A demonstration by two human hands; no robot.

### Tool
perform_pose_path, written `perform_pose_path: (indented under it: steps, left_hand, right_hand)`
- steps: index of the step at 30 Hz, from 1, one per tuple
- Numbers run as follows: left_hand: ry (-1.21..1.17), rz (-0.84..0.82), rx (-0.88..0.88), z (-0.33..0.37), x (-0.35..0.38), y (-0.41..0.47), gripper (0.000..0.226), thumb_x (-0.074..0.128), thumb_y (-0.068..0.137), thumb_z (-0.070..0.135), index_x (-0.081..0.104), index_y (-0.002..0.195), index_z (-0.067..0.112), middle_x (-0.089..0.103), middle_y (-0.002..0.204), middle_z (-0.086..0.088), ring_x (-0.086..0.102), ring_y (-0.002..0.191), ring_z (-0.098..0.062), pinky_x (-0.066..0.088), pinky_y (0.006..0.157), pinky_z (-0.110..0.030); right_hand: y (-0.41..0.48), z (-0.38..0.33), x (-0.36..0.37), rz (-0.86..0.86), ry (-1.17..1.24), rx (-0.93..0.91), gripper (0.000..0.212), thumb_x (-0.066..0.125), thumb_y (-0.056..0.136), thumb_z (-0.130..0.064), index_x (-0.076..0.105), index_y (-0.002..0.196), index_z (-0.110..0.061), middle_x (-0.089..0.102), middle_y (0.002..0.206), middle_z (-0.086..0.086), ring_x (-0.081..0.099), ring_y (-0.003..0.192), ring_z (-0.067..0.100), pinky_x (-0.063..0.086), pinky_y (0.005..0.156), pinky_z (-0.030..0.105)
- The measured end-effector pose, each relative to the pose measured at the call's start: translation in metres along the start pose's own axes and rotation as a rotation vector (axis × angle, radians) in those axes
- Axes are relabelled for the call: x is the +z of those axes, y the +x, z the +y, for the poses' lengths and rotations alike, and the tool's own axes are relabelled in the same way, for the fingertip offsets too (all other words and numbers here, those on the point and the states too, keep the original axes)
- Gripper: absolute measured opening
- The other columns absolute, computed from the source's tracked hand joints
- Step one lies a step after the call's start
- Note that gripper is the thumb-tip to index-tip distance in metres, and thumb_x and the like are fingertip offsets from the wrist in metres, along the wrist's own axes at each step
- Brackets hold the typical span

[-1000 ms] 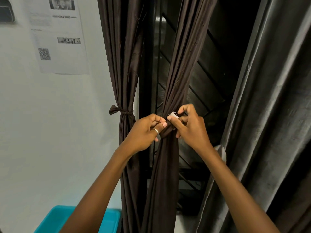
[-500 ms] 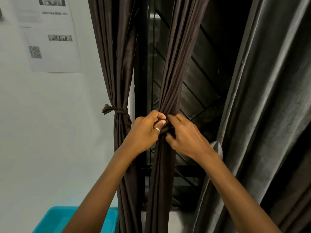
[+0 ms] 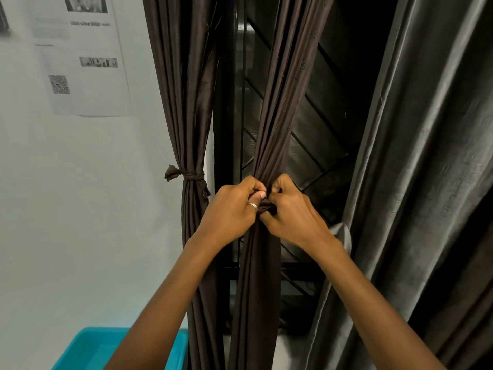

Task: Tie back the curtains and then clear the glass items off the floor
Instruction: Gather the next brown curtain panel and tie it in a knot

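Observation:
A gathered dark brown curtain panel (image 3: 277, 124) hangs in front of me. My left hand (image 3: 232, 209) and my right hand (image 3: 290, 212) meet at its waist, both closed on the dark tie band (image 3: 265, 202) wrapped round it. The band's ends are hidden between my fingers. A second brown panel (image 3: 184, 102) to the left is bound by a knotted tie (image 3: 186, 176). No glass items are in view.
A heavy grey curtain (image 3: 416, 182) hangs at the right. Behind the panels is a dark window with a metal grille (image 3: 320, 124). A printed sheet (image 3: 80, 57) is stuck to the white wall. A teal plastic bin (image 3: 88, 348) stands below at the left.
My right hand has let a small white tag slip out of sight and closed in against my left hand. Both fists now pinch the band tighter; the view shifted slightly.

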State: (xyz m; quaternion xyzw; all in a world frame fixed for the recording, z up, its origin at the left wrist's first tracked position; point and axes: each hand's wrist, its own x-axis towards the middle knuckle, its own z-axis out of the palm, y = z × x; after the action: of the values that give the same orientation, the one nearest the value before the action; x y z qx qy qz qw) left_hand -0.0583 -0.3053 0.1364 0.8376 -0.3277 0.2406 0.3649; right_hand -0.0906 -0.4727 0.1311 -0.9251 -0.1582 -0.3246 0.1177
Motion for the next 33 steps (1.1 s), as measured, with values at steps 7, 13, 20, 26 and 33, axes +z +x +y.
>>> perform_pose_path:
  steps: [7,13,20,26,33]
  left_hand:
    - [0.053,-0.016,-0.016,0.004,0.004,-0.004,0.017,0.050,0.103,0.031,0.060,0.117,0.031,0.070,0.103,0.010,0.066,0.090,-0.009,0.059,0.076,-0.043]
    - [0.012,0.065,-0.001,0.008,0.011,-0.007,0.018,0.057,0.101,0.025,0.064,0.117,0.024,0.073,0.098,0.008,0.068,0.087,-0.006,0.059,0.079,-0.038]
    - [0.042,0.282,-0.010,0.016,0.026,-0.021,0.020,0.062,0.098,0.028,0.060,0.118,0.026,0.070,0.097,0.013,0.055,0.069,-0.001,0.054,0.062,-0.031]
    - [-0.009,0.366,-0.005,0.013,0.028,-0.023,0.019,0.065,0.096,0.030,0.058,0.113,0.027,0.068,0.096,0.014,0.065,0.077,-0.006,0.058,0.063,-0.038]
    - [0.005,0.437,-0.036,-0.002,0.023,-0.032,0.013,0.068,0.095,0.024,0.061,0.105,0.024,0.068,0.086,0.014,0.065,0.076,-0.006,0.059,0.063,-0.037]
  right_hand:
    - [-0.024,-0.006,0.008,0.183,0.067,0.033,0.029,0.066,0.091,-0.017,0.058,0.116,-0.005,0.044,0.120,0.004,0.054,0.071,0.012,0.048,0.060,0.022]
    - [-0.045,-0.003,0.016,0.371,-0.076,0.009,0.025,0.070,0.094,-0.012,0.066,0.117,-0.003,0.062,0.103,0.010,0.066,0.068,0.018,0.057,0.058,0.023]
    - [-0.049,0.005,0.016,0.411,-0.122,0.007,0.016,0.061,0.101,-0.015,0.070,0.110,-0.005,0.064,0.086,0.007,0.060,0.055,0.022,0.052,0.046,0.035]
    - [-0.045,0.004,0.011,0.401,0.071,0.053,0.005,0.068,0.096,-0.016,0.067,0.098,-0.011,0.065,0.089,0.002,0.063,0.068,0.020,0.053,0.056,0.038]
    - [-0.047,0.038,-0.001,0.281,0.247,0.221,0.017,0.074,0.091,-0.018,0.062,0.079,-0.021,0.060,0.069,-0.009,0.058,0.061,0.011,0.049,0.055,0.045]
